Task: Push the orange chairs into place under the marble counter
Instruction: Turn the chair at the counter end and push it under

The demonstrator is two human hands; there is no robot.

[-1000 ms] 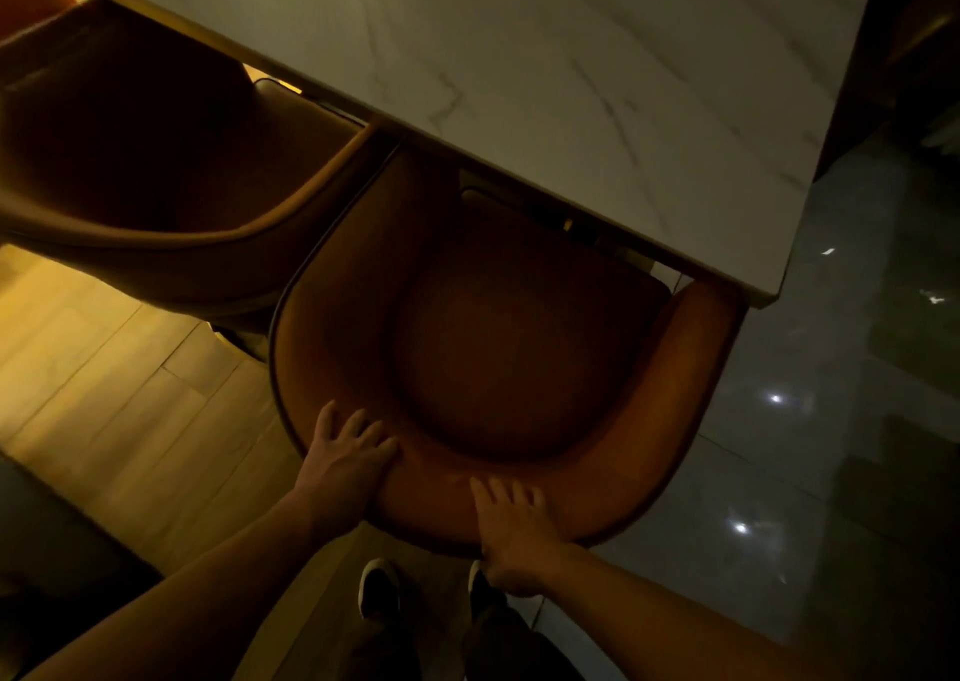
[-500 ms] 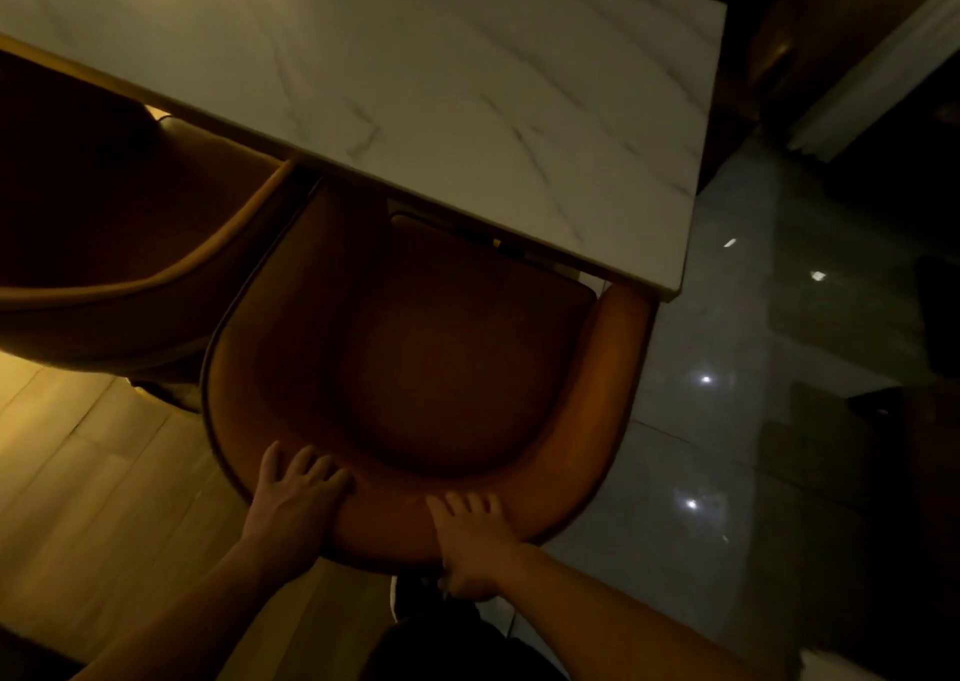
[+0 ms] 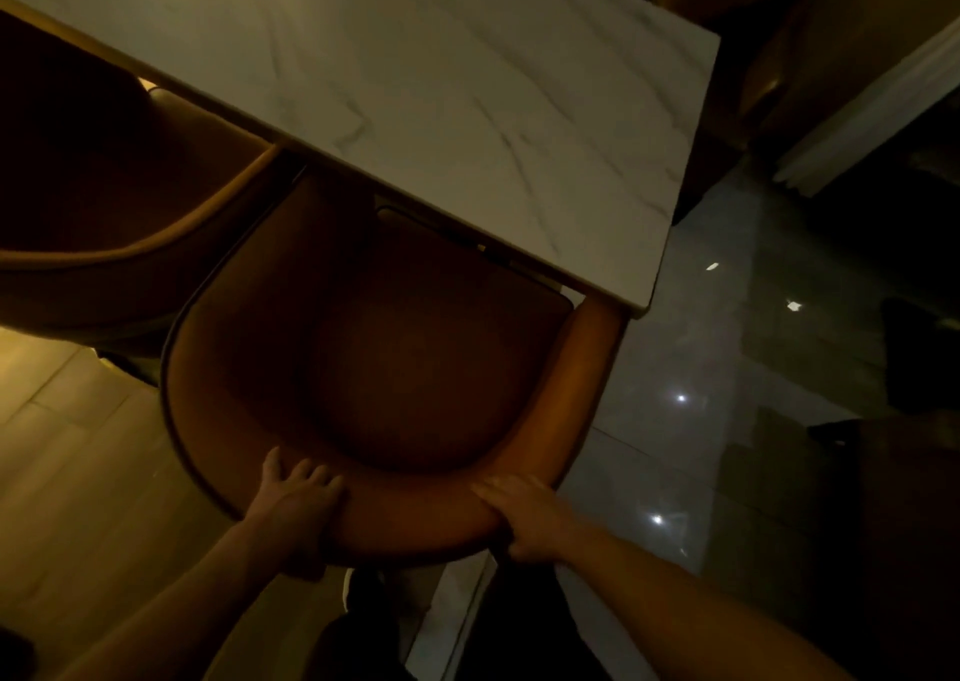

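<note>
The orange chair [image 3: 395, 368] stood at the near right corner of the marble desk [image 3: 467, 82], its seat front tucked beneath the desk's near edge and its curved backrest toward the person. The left hand [image 3: 298, 509] lay on the backrest's rim at the left of its curve, fingers [image 3: 306, 472] spread over the top and the thumb wrapped down the outer face — clasped on the chair. The right hand [image 3: 524, 519] gripped the rim further right, fingers draped over the padded top edge and closed on it. The chair's right arm [image 3: 582, 384] ran up to meet the desk's corner, touching or nearly touching its underside; the dim light left that unclear. A second orange chair [image 3: 104, 202] sat just beside the first on the left, its backrest rim close against the first chair's left side, and its seat also partly under the desk's near edge. Below, wooden floor [image 3: 78, 472] showed at left and glossy grey tile [image 3: 701, 420] at right, with small light reflections on the tile. A dark shoe [image 3: 363, 587] appeared under the backrest — between the two forearms.
</note>
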